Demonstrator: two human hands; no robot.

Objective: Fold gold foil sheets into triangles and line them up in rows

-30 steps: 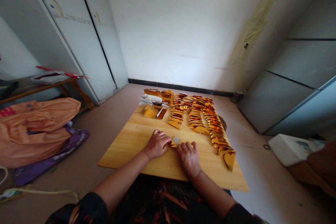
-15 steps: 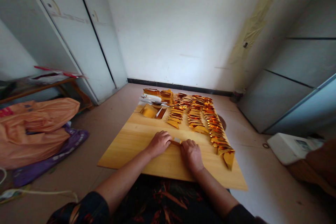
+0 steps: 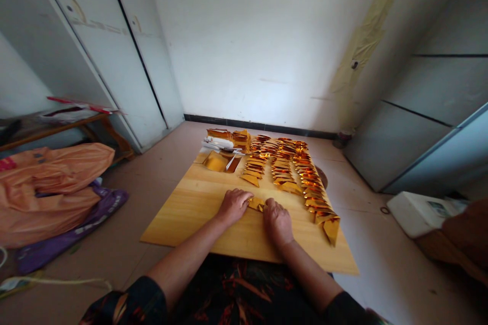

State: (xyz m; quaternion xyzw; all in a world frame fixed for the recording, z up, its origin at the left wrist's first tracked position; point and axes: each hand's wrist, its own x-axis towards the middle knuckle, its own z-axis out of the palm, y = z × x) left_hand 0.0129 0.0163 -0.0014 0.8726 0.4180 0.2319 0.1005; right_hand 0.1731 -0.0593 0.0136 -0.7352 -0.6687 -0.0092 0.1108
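Observation:
Between my hands, low over the wooden board, is a small folded piece of gold foil paper (image 3: 256,204). The fingers of my left hand (image 3: 235,206) are closed on its left end. At the opposite end, my right hand (image 3: 278,219) grips it with curled fingers. Fingertips and thumbs partly hide both ends. Beyond my hands, rows of folded gold foil papers (image 3: 282,167) overlap on the board, and the right row (image 3: 319,202) runs toward the near right corner. Flat gold sheets (image 3: 215,162) lie at the back left.
The wooden board (image 3: 183,213) has white paper bundles (image 3: 219,143) and stacked gold paper (image 3: 241,138) at its far left corner. An orange bag (image 3: 49,188) and a purple bag (image 3: 76,228) lie on the floor at left. A white box (image 3: 417,213) stands at right.
The piece between my hands showed a whitish patch on top before; now its gold side faces up. Both hands stay at nearly the same spot, still on its ends.

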